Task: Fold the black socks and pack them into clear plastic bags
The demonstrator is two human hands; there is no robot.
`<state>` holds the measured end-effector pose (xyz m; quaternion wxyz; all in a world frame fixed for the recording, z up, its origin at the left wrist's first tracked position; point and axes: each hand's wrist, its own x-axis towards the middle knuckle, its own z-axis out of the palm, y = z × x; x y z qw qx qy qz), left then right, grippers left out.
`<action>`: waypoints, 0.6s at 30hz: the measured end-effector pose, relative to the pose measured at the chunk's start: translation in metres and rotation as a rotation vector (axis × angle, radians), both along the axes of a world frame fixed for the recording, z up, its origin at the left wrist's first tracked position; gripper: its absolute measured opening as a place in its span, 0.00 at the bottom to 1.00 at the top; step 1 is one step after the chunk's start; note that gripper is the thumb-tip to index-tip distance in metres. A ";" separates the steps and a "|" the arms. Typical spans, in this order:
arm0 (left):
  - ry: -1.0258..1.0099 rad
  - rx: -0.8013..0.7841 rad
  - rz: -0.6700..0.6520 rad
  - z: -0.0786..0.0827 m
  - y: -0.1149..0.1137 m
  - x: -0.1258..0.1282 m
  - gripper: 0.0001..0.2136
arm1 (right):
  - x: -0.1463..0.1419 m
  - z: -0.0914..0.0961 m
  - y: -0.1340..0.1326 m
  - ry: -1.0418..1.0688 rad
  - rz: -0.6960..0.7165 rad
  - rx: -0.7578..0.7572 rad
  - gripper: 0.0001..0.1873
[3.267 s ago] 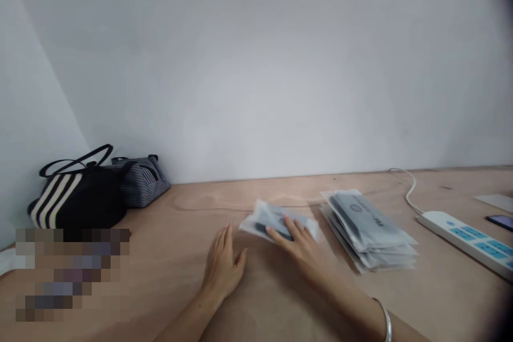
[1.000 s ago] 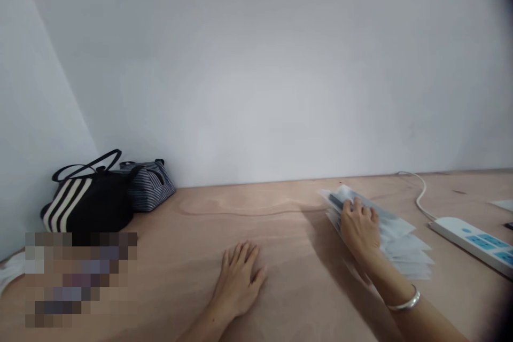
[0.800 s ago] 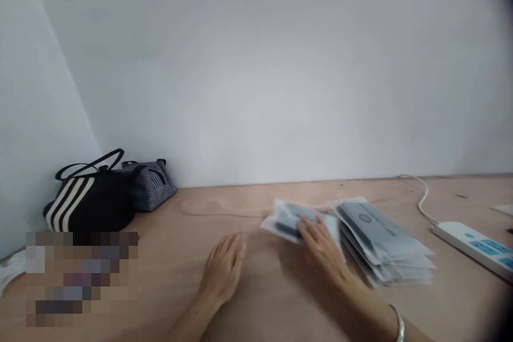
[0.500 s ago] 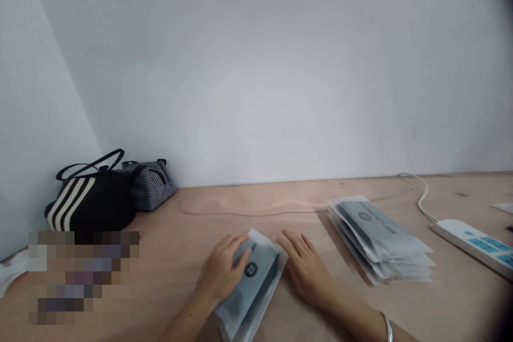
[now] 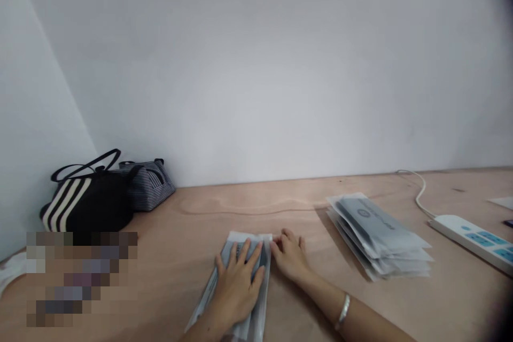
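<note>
A frosted plastic zip bag (image 5: 262, 304) with a flat grey, printed packet inside lies on the table in front of me. My left hand (image 5: 240, 283) rests flat on top of it with the fingers spread, covering most of the print. At the bag's upper right corner, my right hand (image 5: 290, 256) has its thumb and fingertips closed on the edge. A silver bracelet circles the right wrist. To the right sits a stack of similar frosted bags (image 5: 377, 224), the top one showing a round dark logo.
A white power strip (image 5: 473, 240) with blue sockets and a cable lies at the far right. On the left stand a black bag (image 5: 100, 206) with white stripes and a striped pouch (image 5: 148, 187) against the wall. A pixelated patch hides the table's left front.
My left hand has moved from the bag's left side to lie flat across it. The bag has turned more upright in view. My right hand has closed at its upper right corner.
</note>
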<state>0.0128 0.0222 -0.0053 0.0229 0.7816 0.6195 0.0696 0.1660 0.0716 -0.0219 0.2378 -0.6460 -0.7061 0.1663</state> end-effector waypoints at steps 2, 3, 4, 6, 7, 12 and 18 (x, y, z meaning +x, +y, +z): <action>0.005 0.010 0.042 -0.001 0.001 0.002 0.21 | -0.013 0.003 0.010 -0.018 -0.034 -0.031 0.25; 0.007 0.005 0.058 0.000 0.002 0.003 0.21 | -0.018 0.004 0.016 -0.027 -0.046 -0.045 0.27; 0.011 -0.004 0.071 0.000 0.002 0.004 0.21 | -0.023 0.004 0.020 -0.036 -0.055 -0.056 0.28; 0.019 -0.025 0.089 0.001 0.002 0.005 0.21 | -0.028 0.006 0.027 -0.055 -0.067 -0.076 0.27; 0.023 -0.030 0.096 0.002 0.002 0.005 0.21 | -0.030 0.006 0.030 -0.063 -0.068 -0.083 0.26; 0.043 0.003 0.107 0.000 0.002 0.005 0.21 | -0.029 0.007 0.026 -0.078 -0.033 -0.084 0.24; 0.034 0.018 0.111 -0.001 0.002 0.006 0.21 | -0.026 0.005 0.004 -0.077 0.019 -0.072 0.23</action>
